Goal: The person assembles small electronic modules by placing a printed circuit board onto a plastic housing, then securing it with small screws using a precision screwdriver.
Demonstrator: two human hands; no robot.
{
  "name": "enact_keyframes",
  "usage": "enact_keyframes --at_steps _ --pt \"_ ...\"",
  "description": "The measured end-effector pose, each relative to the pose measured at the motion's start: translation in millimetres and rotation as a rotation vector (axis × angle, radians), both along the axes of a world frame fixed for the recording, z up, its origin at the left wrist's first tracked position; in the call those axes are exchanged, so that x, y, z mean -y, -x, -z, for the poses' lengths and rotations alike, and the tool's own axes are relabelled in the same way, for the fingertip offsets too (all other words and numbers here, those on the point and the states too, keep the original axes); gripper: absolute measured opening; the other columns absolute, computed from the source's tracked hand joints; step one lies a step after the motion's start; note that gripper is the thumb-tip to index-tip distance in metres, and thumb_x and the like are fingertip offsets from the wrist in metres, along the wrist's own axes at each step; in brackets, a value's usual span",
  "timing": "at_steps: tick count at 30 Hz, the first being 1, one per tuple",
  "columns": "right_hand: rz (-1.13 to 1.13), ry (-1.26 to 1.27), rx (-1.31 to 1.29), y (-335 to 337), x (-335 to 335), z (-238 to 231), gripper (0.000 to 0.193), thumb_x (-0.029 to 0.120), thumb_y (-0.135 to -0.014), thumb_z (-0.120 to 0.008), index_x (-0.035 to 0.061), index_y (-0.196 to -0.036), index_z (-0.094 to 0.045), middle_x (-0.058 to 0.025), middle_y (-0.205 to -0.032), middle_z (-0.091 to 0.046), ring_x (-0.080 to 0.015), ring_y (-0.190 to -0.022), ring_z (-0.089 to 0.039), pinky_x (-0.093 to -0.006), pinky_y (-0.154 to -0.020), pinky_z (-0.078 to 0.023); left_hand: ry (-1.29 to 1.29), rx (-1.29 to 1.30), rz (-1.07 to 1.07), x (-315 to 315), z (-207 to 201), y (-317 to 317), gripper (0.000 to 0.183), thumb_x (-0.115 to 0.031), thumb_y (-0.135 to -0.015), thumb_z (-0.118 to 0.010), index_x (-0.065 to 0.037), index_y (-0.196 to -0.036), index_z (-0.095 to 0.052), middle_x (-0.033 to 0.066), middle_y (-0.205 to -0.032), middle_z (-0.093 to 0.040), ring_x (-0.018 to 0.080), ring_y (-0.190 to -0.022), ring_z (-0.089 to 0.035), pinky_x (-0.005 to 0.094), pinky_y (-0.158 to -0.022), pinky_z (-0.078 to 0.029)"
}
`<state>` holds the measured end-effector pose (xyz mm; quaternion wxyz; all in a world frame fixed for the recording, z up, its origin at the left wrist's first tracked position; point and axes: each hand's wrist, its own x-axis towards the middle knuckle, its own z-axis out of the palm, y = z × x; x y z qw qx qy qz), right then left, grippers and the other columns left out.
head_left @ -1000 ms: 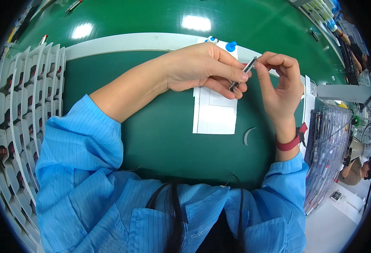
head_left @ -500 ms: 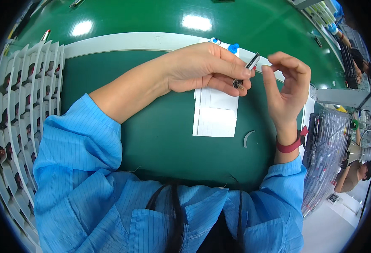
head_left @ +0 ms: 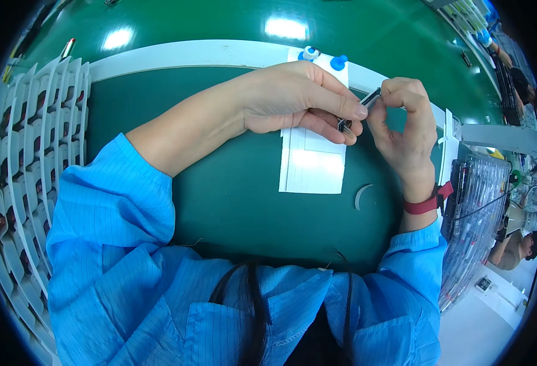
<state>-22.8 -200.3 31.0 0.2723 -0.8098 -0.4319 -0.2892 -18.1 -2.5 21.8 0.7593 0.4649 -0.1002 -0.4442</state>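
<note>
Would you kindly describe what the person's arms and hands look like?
The left hand and right hand wear no gloves. The left sleeve and right sleeve are blue with fine dark stripes. A red band with a black clasp circles the right wrist.

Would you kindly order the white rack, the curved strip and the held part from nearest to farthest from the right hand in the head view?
1. Part: close up against the right hand, held in the left hand.
2. Strip: on the green mat, below the right hand in the picture.
3. Rack: at the far left.
</note>
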Motion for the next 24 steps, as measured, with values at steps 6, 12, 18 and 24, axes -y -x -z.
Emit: enact_keyframes --at_steps 6,12,18,24 --pt "-0.069 0.113 0.160 2.2 2.8 -8.4 0.035 -0.012 -0.055 -0.063 0.0040 -0.081 -0.047 -0.0082 -0.076 -0.054 -0.0272 -0.070 -0.054 -0.0334 -0.059 -0.047 0.145 -0.080 0.019 -4.1 4.3 -5.6 0.031 -0.017 -0.086 -0.056 0.008 -0.104 -0.055 0.0135 -0.087 -0.062 0.0139 -0.074 -0.064 0.0181 -0.063 -0.055" --pt "0.304 -0.267 -0.092 -29.0 38.5 13.8 0.016 -0.006 -0.073 -0.056 0.0013 -0.085 -0.049 -0.0094 -0.083 -0.058 -0.0177 -0.075 -0.056 -0.0269 -0.066 -0.046 0.175 -0.035 0.026 -5.2 -1.6 -6.5 0.032 -0.015 -0.088 -0.053 0.008 -0.111 -0.051 0.0139 -0.091 -0.061 0.0156 -0.077 -0.064 0.0200 -0.066 -0.056" --pt "0.052 -0.656 -1.265 -13.8 19.2 0.9 0.033 0.013 -0.089 -0.050 -0.0011 -0.118 -0.048 -0.0110 -0.108 -0.058 -0.0154 -0.087 -0.057 -0.0254 -0.074 -0.047 0.304 -0.003 0.032 -8.5 -5.8 -4.2 0.033 -0.015 -0.088 -0.052 0.005 -0.114 -0.049 0.0157 -0.096 -0.061 0.0160 -0.079 -0.064 0.0209 -0.068 -0.055" --pt "-0.155 -0.879 -1.329 9.4 7.1 -13.8 0.038 0.011 -0.088 -0.051 -0.0048 -0.122 -0.045 -0.0167 -0.113 -0.055 -0.0122 -0.087 -0.057 -0.0230 -0.076 -0.046 0.198 0.057 -0.107 -10.9 -1.4 -11.1 0.034 -0.016 -0.089 -0.051 0.003 -0.116 -0.047 0.0155 -0.098 -0.060 0.0136 -0.085 -0.061 0.0207 -0.076 -0.053"
